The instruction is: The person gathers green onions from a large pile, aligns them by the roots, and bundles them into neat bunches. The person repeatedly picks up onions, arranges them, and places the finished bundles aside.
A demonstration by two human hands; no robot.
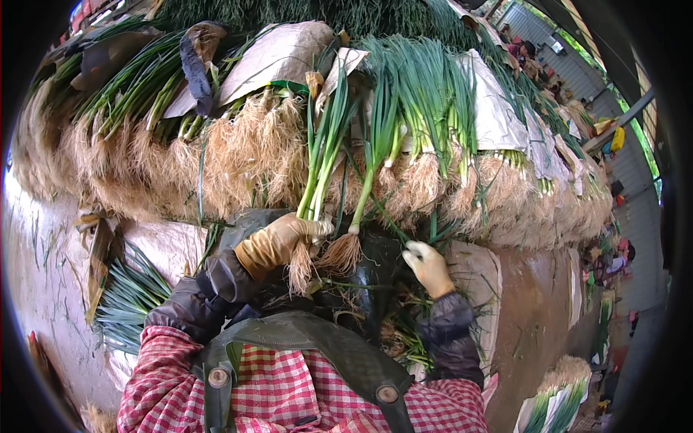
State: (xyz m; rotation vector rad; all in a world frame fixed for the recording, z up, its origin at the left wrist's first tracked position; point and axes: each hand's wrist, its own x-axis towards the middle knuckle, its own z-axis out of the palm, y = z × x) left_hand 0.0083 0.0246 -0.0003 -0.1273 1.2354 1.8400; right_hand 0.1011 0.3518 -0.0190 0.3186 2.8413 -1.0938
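Observation:
My left hand [280,245], in a tan glove, is closed around the white stems of a few green onions [317,180]. Their leaves point away from me and their roots hang below my fist. Right of that fist, another green onion [361,198] leans with its brown root tuft over my lap; nothing visibly grips it. My right hand [427,268], in a pale glove, has its fingers pressed together at the near end of a long thin green leaf [386,216]. Dark sleeve covers wrap both my forearms.
A long heap of green onions [253,144] spans the far side, roots toward me, partly under paper sheets [278,61]. Cut leaves [133,296] lie at left, and loose trimmings [408,332] sit by my right forearm. A bundle [556,397] lies lower right; people are at far right.

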